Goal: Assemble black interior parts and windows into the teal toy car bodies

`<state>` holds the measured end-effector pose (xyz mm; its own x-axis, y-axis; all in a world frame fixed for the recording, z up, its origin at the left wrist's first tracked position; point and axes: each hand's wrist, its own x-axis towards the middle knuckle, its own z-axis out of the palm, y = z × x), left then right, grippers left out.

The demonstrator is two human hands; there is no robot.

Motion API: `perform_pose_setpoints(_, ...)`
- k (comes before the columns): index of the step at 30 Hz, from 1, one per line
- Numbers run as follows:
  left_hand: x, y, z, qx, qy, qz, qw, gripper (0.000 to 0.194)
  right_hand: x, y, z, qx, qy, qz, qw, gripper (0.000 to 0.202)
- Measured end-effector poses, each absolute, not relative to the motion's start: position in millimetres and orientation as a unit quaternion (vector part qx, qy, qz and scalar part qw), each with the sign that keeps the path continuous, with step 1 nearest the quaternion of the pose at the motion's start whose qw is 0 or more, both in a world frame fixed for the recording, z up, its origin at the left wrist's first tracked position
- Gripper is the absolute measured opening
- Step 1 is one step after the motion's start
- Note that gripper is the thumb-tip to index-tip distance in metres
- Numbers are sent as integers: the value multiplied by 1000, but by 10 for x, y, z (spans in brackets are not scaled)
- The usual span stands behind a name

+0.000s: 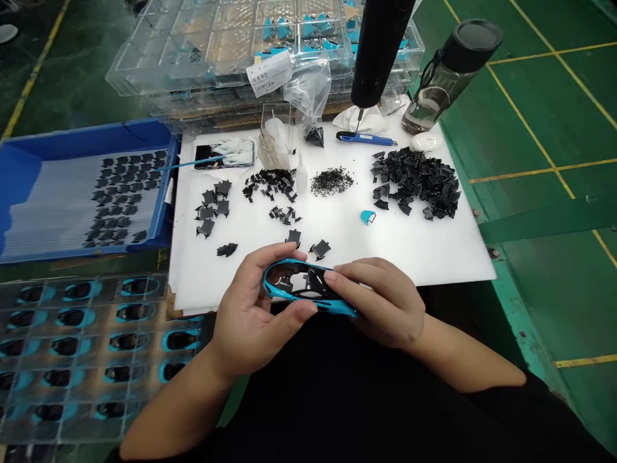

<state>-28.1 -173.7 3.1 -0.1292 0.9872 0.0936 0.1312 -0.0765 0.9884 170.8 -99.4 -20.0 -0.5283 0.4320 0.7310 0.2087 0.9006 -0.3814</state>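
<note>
Between both hands, over the near edge of the white board, is a blue toy car body shell (pixel 284 292) with black parts inside. My left hand (pixel 260 315) grips its left end, thumb along the near side and fingers on the far side. My right hand (pixel 385 296) is wrapped round the right end, with fingertips pressing on a black part in the shell's opening. Just beyond the shell lie two dark flat pieces (pixel 320 249). A small blue piece (pixel 367 217) rests farther off to the right.
The white board (pixel 337 225) carries piles of black parts (pixel 419 183), tiny screws (pixel 332 182), a blue cutter knife (pixel 366 139) and a bottle (pixel 448 77). A black powered screwdriver (pixel 380 58) hangs above. At left are a blue bin (pixel 87 254) and a clear tray (pixel 103 296) of car shells.
</note>
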Motion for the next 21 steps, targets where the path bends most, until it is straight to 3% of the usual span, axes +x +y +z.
perform_pose_setpoints(21, -241, -1849, 87, 500, 555, 539, 390, 60, 1699, -1097, -107, -189, -846, 163, 471, 33)
